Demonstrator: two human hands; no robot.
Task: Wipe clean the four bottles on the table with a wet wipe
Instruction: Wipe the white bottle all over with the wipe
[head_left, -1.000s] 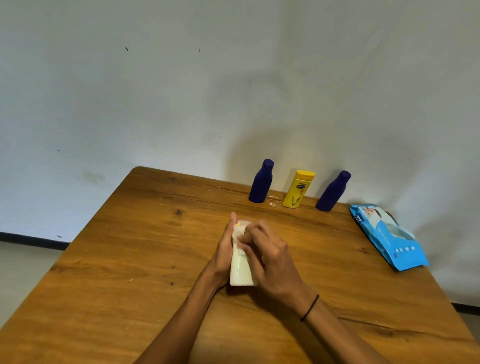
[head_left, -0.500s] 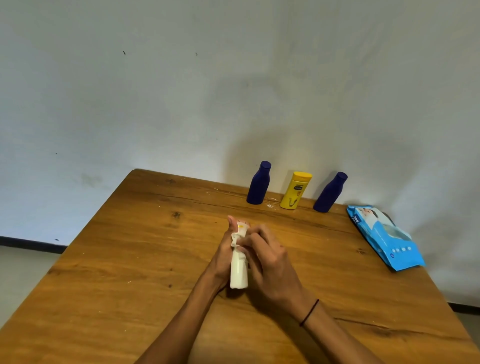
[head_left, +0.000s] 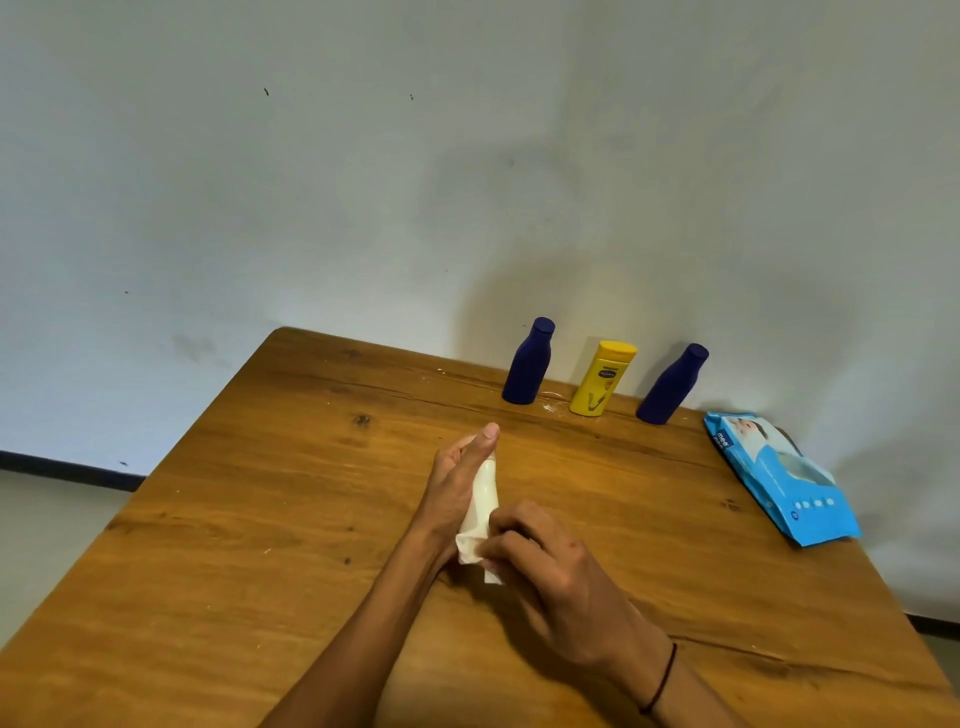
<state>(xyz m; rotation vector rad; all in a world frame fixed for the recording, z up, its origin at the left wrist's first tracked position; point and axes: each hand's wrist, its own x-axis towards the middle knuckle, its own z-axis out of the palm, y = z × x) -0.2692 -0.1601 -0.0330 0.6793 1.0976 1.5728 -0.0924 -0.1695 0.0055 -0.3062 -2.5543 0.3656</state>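
A cream white bottle (head_left: 484, 498) stands at the middle of the wooden table (head_left: 270, 519). My left hand (head_left: 457, 486) holds it from the left side, thumb up along its neck. My right hand (head_left: 545, 566) pinches a white wet wipe (head_left: 475, 553) against the bottle's lower part. Against the far wall stand a dark blue bottle (head_left: 528, 362), a yellow bottle (head_left: 601, 378) and a second dark blue bottle (head_left: 671, 384), all upright and apart from my hands.
A blue pack of wet wipes (head_left: 779, 480) lies flat near the table's right edge. The grey wall rises right behind the row of bottles. Floor shows past the table's left edge.
My right hand has slid with the wipe from the bottle's top down to its base. The left hand keeps holding the bottle, which has turned slightly.
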